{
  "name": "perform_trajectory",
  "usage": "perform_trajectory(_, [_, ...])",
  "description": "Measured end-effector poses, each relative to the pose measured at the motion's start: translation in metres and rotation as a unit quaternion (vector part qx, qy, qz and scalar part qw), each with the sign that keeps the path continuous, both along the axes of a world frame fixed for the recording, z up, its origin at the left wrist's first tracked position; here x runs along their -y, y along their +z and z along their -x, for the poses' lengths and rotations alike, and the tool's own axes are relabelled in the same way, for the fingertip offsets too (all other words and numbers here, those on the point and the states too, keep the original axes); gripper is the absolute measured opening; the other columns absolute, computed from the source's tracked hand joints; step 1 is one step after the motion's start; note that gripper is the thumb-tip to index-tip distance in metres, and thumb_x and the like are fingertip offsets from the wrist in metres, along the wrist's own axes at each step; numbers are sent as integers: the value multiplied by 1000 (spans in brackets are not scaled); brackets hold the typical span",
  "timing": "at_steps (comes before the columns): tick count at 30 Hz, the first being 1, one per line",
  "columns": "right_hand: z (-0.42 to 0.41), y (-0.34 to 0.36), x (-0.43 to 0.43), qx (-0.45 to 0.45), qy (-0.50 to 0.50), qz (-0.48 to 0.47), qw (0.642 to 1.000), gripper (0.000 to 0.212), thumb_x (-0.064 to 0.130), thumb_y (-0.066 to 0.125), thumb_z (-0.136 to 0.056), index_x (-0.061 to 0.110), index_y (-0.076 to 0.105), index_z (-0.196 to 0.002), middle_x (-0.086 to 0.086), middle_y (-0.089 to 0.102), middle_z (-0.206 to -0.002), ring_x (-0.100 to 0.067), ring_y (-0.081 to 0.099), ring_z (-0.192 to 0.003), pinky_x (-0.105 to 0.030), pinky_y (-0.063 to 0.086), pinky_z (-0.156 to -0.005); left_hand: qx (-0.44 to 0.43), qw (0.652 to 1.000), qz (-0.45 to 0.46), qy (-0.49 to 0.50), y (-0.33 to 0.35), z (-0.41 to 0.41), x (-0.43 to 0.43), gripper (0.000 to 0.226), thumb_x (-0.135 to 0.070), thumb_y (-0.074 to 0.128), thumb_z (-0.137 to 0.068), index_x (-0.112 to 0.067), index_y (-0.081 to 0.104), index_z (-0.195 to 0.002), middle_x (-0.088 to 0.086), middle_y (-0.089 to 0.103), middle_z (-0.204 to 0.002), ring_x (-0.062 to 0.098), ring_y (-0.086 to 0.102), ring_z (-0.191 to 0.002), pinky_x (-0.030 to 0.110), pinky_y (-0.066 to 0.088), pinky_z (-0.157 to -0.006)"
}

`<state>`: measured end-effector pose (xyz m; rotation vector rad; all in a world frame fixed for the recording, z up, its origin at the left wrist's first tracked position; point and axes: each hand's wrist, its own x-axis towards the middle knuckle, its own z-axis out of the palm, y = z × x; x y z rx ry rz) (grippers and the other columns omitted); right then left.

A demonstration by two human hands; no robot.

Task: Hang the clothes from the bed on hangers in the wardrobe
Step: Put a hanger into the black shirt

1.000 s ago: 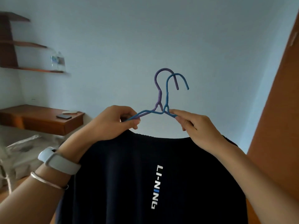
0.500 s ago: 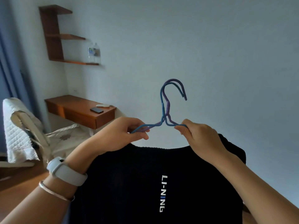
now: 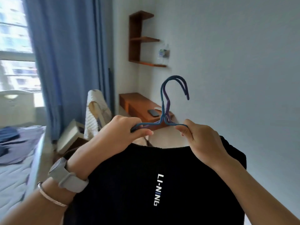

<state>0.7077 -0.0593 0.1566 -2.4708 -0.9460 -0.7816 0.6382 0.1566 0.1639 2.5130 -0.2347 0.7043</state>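
Note:
A black T-shirt (image 3: 138,184) with white "LI-NING" lettering hangs in front of me from two wire hangers held together, a blue hanger (image 3: 162,103) and a purple hanger (image 3: 168,103) behind it. My left hand (image 3: 123,132) grips the left shoulder wires. My right hand (image 3: 198,137) pinches the right shoulder wires. Both hooks point up and to the right. At the far left the bed (image 3: 14,172) carries dark blue clothes (image 3: 8,135). The wardrobe is out of view.
A blue curtain (image 3: 68,62) hangs by the window at left. A white quilted chair (image 3: 95,111) stands beside a wooden desk (image 3: 138,103) with a phone (image 3: 153,112). Wooden wall shelves (image 3: 139,39) hold a bottle (image 3: 163,53). The plain wall fills the right.
The view has swung left: the orange door at right is gone, and the curtain, window and bed have appeared. Both hands keep their hold on the hangers, whose hooks now overlap.

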Motion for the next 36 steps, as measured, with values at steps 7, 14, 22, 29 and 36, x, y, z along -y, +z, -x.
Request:
perform_trajectory(7, [-96, -14, -131, -83, 188, -31, 978, 62, 83, 18, -70, 39, 57, -88, 13, 59, -61, -9, 59, -61, -37, 53, -61, 54, 976, 93, 191, -33, -41, -106, 53, -66, 53, -50, -15, 44, -42, -8, 40, -36, 6, 37, -44, 12, 31, -45])
perform_trajectory(14, [-207, -22, -261, -99, 261, 0, 960, 75, 86, 22, -65, 37, 62, -105, 23, 62, -90, -7, 58, -92, -32, 44, -85, 106, 947, 69, 294, -41, -91, -242, 55, -42, 74, -66, -22, 30, -39, -15, 46, -40, 6, 41, -45, 10, 33, -48])
perform_trajectory(22, [-293, -40, -443, -208, 383, 28, 900, 66, 85, 39, -63, 50, 46, -118, 26, 56, -108, -9, 56, -108, -33, 42, -96, 110, 894, 50, 431, -31, -106, -386, 50, -38, 75, -66, -26, 35, -39, -4, 45, -37, 4, 43, -47, 9, 32, -48])
perform_trajectory(29, [-328, -77, -626, -121, 469, 19, 875, 25, 53, 45, -87, 34, 49, -103, 12, 59, -88, -18, 60, -80, -19, 33, -69, 69, 826, 5, 559, -45, -112, -494, 42, -39, 71, -70, -29, 42, -42, -9, 49, -38, 0, 50, -51, 5, 35, -52])
perform_trajectory(36, [-341, -65, -819, -87, 592, -47, 800, 52, 51, 37, -84, 13, 66, -101, -7, 73, -95, -31, 68, -86, -40, 48, -85, -64, 781, 122, 609, -32, -96, -573, 32, -63, 68, -58, -49, 52, -83, -18, 55, -92, -7, 52, -82, 7, 35, -71])
